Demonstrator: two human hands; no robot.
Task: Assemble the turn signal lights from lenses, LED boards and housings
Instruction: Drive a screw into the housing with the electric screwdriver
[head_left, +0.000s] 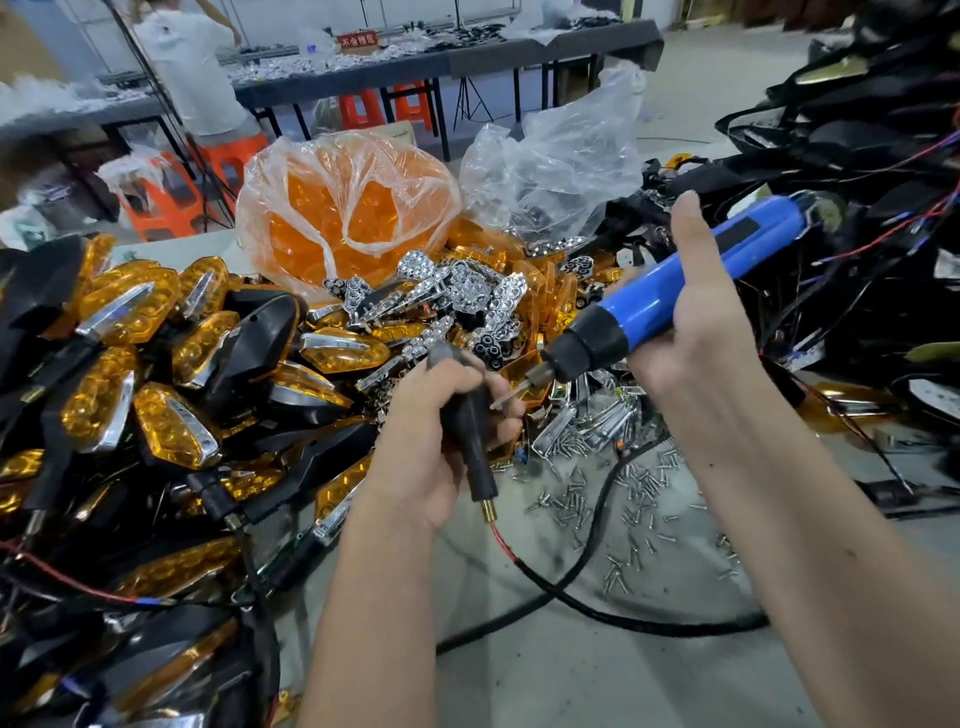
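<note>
Black plastic turn signal housing (467, 436) with a brass threaded stem and a red wire trailing below: we hold it above the grey tabletop (597, 670), our left hand (441, 441) curled tight round its body. Landmark for all entries below.

- Blue cylindrical electric screwdriver (670, 296) with black nose: up and right of the housing, gripped in our right hand (701, 317), thumb raised; its bit angles down-left, tip at the housing by our left fingers.
- Loose silver screws (639, 499): scattered on the tabletop just right of the housing.
- Black power cord (587, 566): looping over the tabletop below and right of the housing.
- Chrome reflector inserts (467, 291): heaped behind the housing.
- Clear bag of amber lenses (343, 213): farther behind, left of centre.
- Crumpled clear plastic bag (561, 156): behind and right.
- Assembled amber-and-black turn signal lights (156, 374): large pile left of the housing.
- Tangle of black housings with red and black wires (857, 208): far right.
- Person in a white top (187, 67): well behind, at a long dark table.
</note>
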